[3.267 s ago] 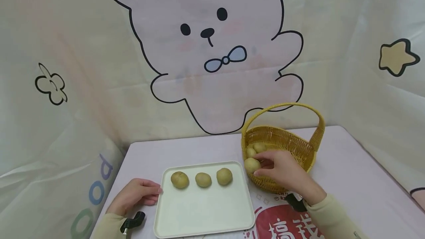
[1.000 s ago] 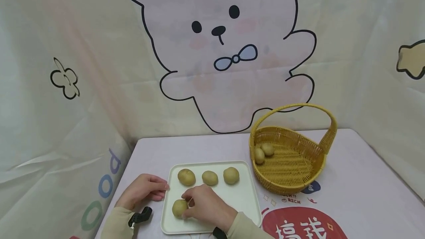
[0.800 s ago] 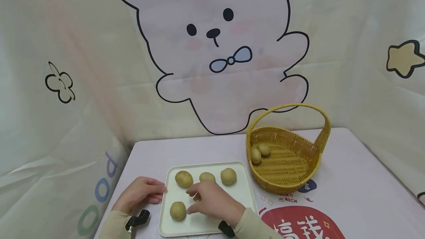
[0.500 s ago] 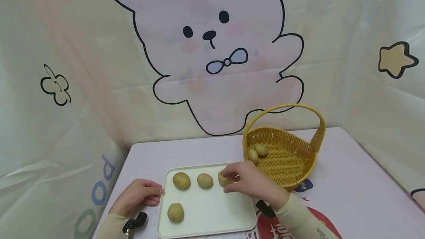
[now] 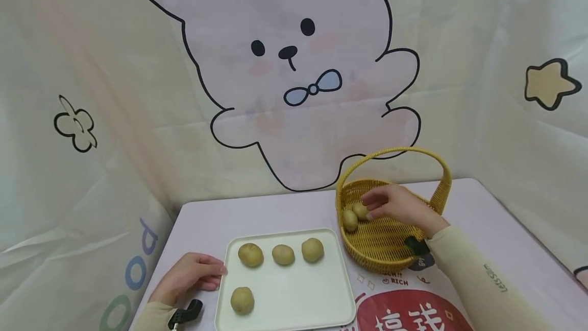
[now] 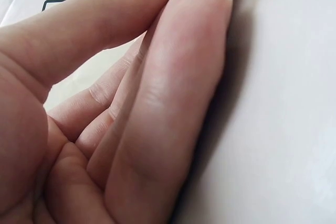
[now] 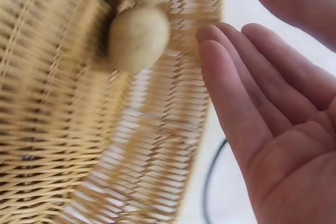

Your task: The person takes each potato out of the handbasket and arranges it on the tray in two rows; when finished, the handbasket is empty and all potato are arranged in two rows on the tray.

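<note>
My left hand point(image 5: 190, 275) pinches the left rim of a white tray point(image 5: 294, 295) between thumb and fingers; the left wrist view has the fingertips meeting at that rim. Along the tray's far side lie three potatoes point(image 5: 283, 254), and a single potato point(image 5: 242, 300) sits at the near left. Over the yellow wicker basket point(image 5: 390, 244) hovers my right hand point(image 5: 399, 206), holding nothing, its fingers fairly straight and the thumb apart. Two potatoes point(image 5: 350, 220) rest against the basket's left side, close to those fingertips. In the right wrist view the same potatoes point(image 7: 139, 38) look blurred.
The basket's tall arched handle point(image 5: 395, 149) rises beside my right forearm. A white cloth with a red printed patch point(image 5: 413, 310) covers the table. Behind stands a curtain point(image 5: 294, 132) with a cartoon bear.
Earlier my right hand took a potato from the basket and set it at the tray's near left. It has since let go and moved back over the basket. My left hand has stayed at the rim.
</note>
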Motion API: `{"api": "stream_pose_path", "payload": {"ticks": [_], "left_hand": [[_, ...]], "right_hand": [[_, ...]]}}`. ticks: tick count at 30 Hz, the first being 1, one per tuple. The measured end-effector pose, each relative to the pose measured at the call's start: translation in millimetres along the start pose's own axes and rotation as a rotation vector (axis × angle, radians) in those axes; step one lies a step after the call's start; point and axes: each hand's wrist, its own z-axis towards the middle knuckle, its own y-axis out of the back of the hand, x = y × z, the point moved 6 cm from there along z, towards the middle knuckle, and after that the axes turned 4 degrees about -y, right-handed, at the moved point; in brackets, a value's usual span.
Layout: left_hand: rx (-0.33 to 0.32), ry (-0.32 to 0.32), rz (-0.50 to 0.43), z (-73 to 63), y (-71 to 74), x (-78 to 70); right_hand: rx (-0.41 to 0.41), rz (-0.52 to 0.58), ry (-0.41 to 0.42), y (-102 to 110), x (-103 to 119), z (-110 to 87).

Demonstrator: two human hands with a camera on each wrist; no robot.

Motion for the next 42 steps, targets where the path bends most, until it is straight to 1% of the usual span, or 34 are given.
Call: {"api": "stream_pose_path", "payload": {"ticks": [4, 9, 13, 15, 21, 26, 35, 40, 42], "left_hand": [[0.004, 0.002, 0.004, -0.8, -0.3, 3.6], [0.003, 0.004, 0.012, -3.0, 1.2, 5.4], [-0.007, 0.010, 0.016, -4.9, 3.4, 5.3], [-0.008, 0.014, 0.011, -5.3, 3.6, 4.7], [-0.014, 0.025, 0.020, -3.4, 3.3, 3.5], [-0.022, 0.029, 0.030, -2.8, 3.3, 2.2], [-0.007, 0.014, 0.008, -1.2, -0.2, -2.2], [-0.012, 0.009, 0.010, -0.6, 0.4, -2.2], [-0.011, 0.009, 0.013, -0.5, 0.6, -1.8]], "right_hand": [[0.033, 0.021, -0.008, 3, -19, 15.8], [0.060, 0.029, -0.037, -3, -41, 32.6], [0.069, 0.034, -0.046, -7, -50, 43.8], [0.070, 0.014, -0.045, -8, -53, 48.1], [0.075, -0.047, -0.048, -12, -59, 53.4], [0.075, -0.052, -0.031, -15, -59, 55.2], [0.067, -0.057, -0.041, -14, -58, 56.7], [0.065, -0.067, -0.039, -13, -58, 58.1], [0.054, -0.075, -0.051, -12, -58, 57.2]]}}
